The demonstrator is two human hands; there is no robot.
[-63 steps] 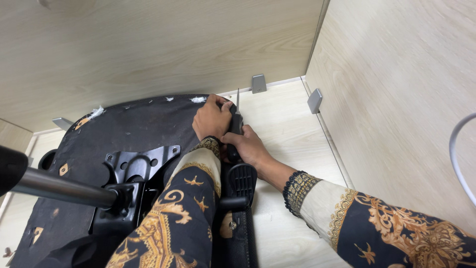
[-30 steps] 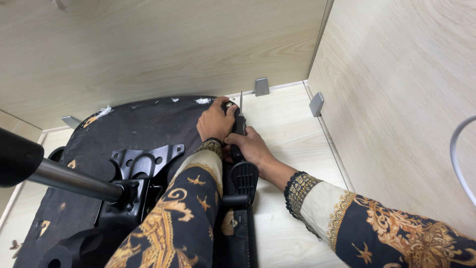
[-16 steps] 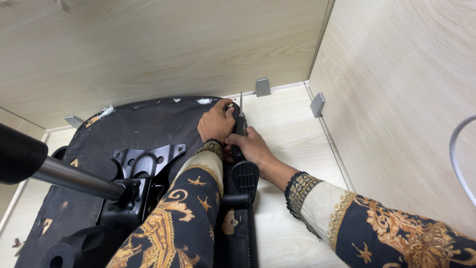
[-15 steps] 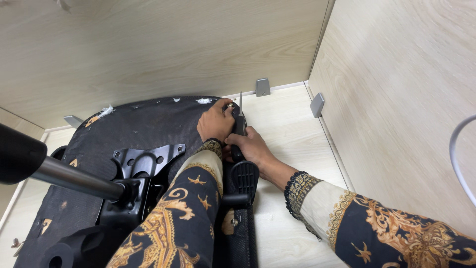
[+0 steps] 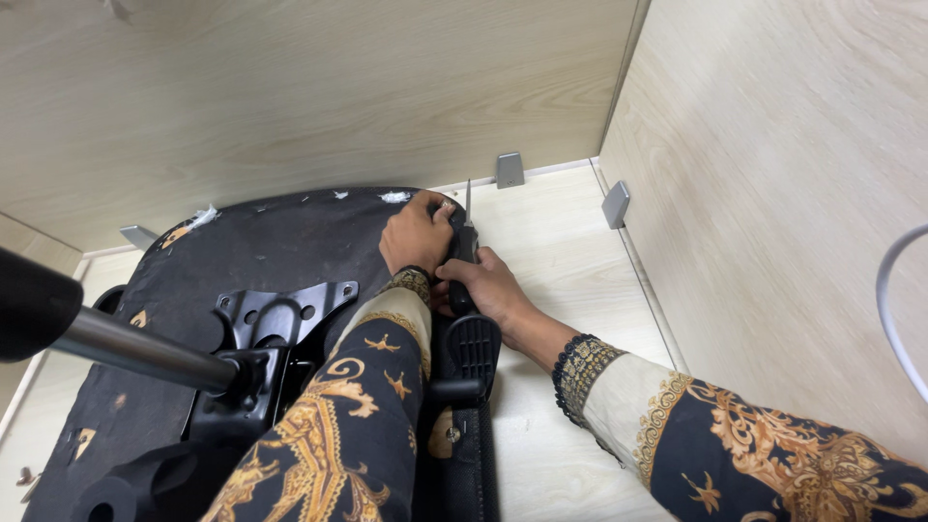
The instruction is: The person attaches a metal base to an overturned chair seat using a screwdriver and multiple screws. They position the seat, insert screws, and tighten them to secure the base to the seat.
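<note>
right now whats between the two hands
Head view: a thin screwdriver, shaft pointing up at the chair seat edge, between left hand and right hand.

matt black cloth seat underside (image 5: 271, 246), polished metal post (image 5: 135, 350)

1. The single view comes from the person's head, looking steeply down and forward along both sleeved arms.
2. It sits close above an upturned chair seat (image 5: 261, 261) on the light wooden floor (image 5: 561, 242).
3. It faces a corner of pale wooden walls (image 5: 619, 97).
</note>
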